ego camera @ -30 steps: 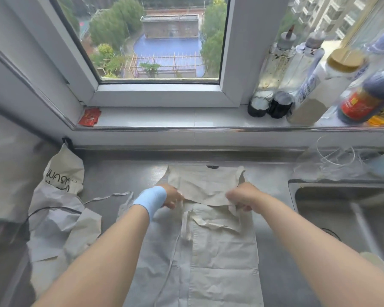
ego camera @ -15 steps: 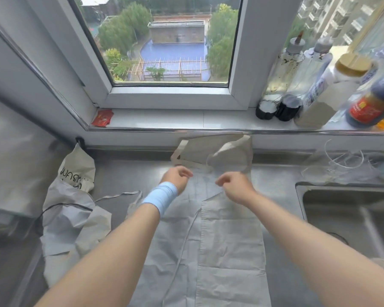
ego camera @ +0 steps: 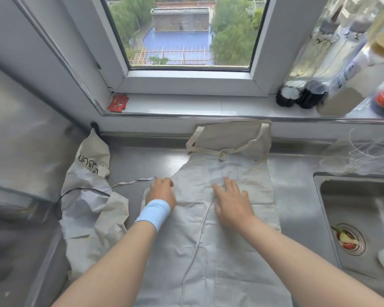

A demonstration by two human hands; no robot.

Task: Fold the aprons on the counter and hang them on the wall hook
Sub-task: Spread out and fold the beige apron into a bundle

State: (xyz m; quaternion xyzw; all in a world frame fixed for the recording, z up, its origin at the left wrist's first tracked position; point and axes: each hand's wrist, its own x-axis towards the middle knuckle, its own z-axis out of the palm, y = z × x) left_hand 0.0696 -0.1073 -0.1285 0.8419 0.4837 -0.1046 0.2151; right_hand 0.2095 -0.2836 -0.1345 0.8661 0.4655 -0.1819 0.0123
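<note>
We see the right hand [ego camera: 231, 201] lying flat on the apron [ego camera: 231, 262], fingers straight and spread, palm down on the cloth. The left hand [ego camera: 161, 191], with a pale blue wristband [ego camera: 153, 213] behind it, sits on the apron's left edge. Its fingers are bent down onto the cloth, but we cannot tell whether they pinch it.

A thin tie [ego camera: 133, 181] runs leftward from the left fingertips across the counter [ego camera: 142, 160]. The apron is spread lengthwise under both forearms. Beyond the hands its bib leans up against the wall below the sill [ego camera: 186, 105], with the neck strap [ego camera: 205, 150] looped across its base.

Left of the left hand a second apron [ego camera: 87, 209] lies crumpled, with black lettering on its upper part. Right of the right hand is the sink [ego camera: 355, 196], with food scraps in its strainer [ego camera: 348, 239]. On the sill, bottles [ego camera: 302, 85] stand far right and a red packet [ego camera: 118, 103] lies far left.
</note>
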